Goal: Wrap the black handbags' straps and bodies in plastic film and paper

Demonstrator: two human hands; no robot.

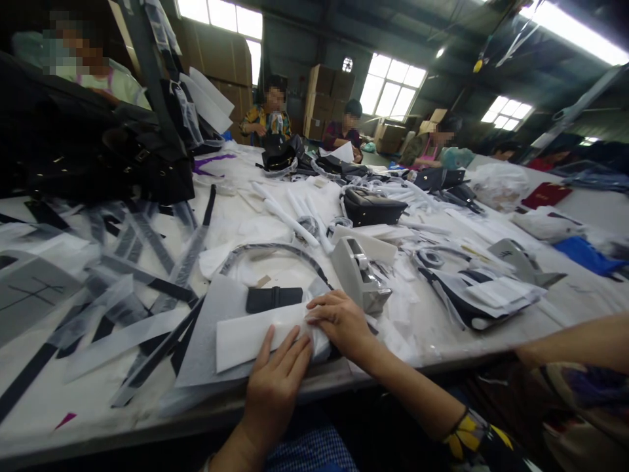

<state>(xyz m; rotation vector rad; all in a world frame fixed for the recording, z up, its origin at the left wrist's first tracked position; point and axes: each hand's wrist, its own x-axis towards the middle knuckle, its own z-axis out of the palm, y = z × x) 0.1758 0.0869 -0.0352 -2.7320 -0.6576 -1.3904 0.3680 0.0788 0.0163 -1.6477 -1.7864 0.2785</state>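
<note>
A folded white foam sheet lies over a handbag wrapped in thin pale packing sheet at the table's front edge. My left hand rests on the foam's lower edge, fingers stretched out and flat. At its right end, my right hand has its fingers pressed together on the foam, where clear plastic bunches under them. Just behind the foam is a black strap tab. The bag's plastic-wrapped handle arches behind that. Both hands hide part of the bag.
A grey tape dispenser stands just beyond my right hand. Wrapped black straps are strewn to the left. Another partly wrapped bag lies at right, near a neighbour's arm. A black handbag sits farther back; several co-workers are across the table.
</note>
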